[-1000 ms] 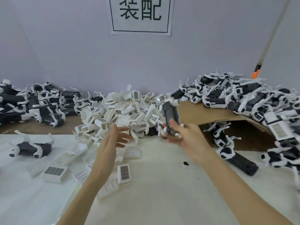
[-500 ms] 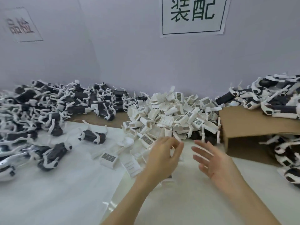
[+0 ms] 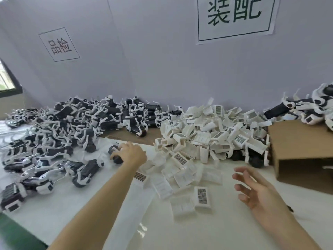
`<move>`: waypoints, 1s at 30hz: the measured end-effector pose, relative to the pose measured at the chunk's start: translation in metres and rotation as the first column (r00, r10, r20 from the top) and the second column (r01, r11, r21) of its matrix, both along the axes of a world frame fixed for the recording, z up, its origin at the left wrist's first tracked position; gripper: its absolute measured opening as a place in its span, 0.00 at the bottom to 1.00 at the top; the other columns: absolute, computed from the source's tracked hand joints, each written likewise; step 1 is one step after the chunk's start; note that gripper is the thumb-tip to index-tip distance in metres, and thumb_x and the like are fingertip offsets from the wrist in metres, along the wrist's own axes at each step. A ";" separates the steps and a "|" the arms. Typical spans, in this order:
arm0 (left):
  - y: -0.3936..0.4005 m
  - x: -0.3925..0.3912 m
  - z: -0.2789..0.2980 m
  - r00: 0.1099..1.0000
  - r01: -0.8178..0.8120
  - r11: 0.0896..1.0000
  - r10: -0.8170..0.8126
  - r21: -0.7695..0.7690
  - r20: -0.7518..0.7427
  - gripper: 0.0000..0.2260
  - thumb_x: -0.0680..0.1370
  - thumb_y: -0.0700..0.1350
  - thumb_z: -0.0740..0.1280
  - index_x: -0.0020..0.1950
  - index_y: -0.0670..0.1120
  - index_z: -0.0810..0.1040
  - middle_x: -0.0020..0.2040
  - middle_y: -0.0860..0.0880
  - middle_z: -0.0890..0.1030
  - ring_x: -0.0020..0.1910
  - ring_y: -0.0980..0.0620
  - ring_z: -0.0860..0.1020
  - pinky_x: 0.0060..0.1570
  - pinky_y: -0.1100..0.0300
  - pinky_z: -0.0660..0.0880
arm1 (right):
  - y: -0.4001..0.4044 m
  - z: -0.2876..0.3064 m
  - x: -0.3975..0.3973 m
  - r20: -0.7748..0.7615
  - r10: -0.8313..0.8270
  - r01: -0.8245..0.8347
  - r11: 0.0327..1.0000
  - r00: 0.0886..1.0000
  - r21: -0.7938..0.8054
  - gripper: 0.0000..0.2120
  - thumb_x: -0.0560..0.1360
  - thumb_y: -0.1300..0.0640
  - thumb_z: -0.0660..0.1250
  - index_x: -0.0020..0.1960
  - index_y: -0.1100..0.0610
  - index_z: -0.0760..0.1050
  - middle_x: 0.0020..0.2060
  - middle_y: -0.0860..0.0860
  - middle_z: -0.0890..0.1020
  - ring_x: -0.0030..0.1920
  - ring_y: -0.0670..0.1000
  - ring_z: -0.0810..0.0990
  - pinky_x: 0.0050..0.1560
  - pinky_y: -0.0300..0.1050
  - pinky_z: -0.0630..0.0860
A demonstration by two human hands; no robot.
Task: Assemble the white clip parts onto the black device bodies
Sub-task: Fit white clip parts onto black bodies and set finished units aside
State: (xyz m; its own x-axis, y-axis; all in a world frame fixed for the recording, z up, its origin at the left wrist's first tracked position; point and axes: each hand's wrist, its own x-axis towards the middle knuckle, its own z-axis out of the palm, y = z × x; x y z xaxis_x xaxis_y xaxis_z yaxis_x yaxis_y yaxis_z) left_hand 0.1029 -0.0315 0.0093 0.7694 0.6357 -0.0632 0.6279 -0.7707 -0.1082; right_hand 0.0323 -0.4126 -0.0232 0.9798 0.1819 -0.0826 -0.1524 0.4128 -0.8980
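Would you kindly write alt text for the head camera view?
A person's left hand grips a black device body beside a pile of assembled black devices, while the right hand hovers open. A heap of white clip parts lies between them, beside a cardboard box.

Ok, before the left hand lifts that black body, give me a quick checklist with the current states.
1. Left hand on a black body: ok, fingers curled over it.
2. Grip secure: cannot tell, the hand covers the body.
3. Right hand free: ok, open and holding nothing.
4. White clips near the right hand: ok, loose ones lie beside it.
5. Body separate from the black pile: ok, it lies at the edge.
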 end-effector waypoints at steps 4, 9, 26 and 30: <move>0.018 0.000 -0.017 0.999 0.029 0.997 -0.032 0.072 0.034 0.19 0.86 0.52 0.56 0.73 0.45 0.73 0.73 0.43 0.73 0.75 0.40 0.68 0.67 0.28 0.67 | -0.003 -0.002 -0.001 0.000 0.016 -0.016 1.000 1.000 0.014 0.09 0.76 0.55 0.69 0.50 0.54 0.87 0.42 0.53 0.83 0.34 0.48 0.79 0.25 0.38 0.72; 0.021 -0.006 -0.021 0.958 0.210 0.965 -0.235 0.156 0.166 0.14 0.82 0.36 0.61 0.67 0.44 0.76 0.68 0.44 0.74 0.71 0.44 0.72 0.74 0.36 0.63 | -0.005 -0.005 0.000 -0.013 0.018 -0.018 1.000 1.000 0.019 0.09 0.79 0.56 0.67 0.52 0.54 0.87 0.41 0.52 0.83 0.34 0.48 0.79 0.26 0.38 0.72; -0.174 -0.077 0.018 -0.168 0.914 0.123 -0.752 0.386 0.638 0.09 0.77 0.29 0.70 0.51 0.41 0.85 0.54 0.45 0.80 0.54 0.48 0.76 0.52 0.57 0.75 | -0.013 0.011 -0.006 -0.086 0.017 -0.008 0.994 0.996 0.109 0.21 0.81 0.43 0.68 0.66 0.55 0.80 0.58 0.59 0.86 0.56 0.56 0.87 0.47 0.48 0.84; -0.212 -0.087 -0.004 -0.374 0.873 -0.106 -0.771 0.476 0.516 0.09 0.77 0.30 0.71 0.46 0.44 0.85 0.51 0.45 0.82 0.52 0.48 0.75 0.51 0.56 0.71 | -0.029 0.015 -0.006 -0.080 -0.023 0.034 0.989 0.997 0.141 0.31 0.74 0.40 0.75 0.60 0.66 0.83 0.60 0.67 0.83 0.63 0.63 0.83 0.61 0.54 0.81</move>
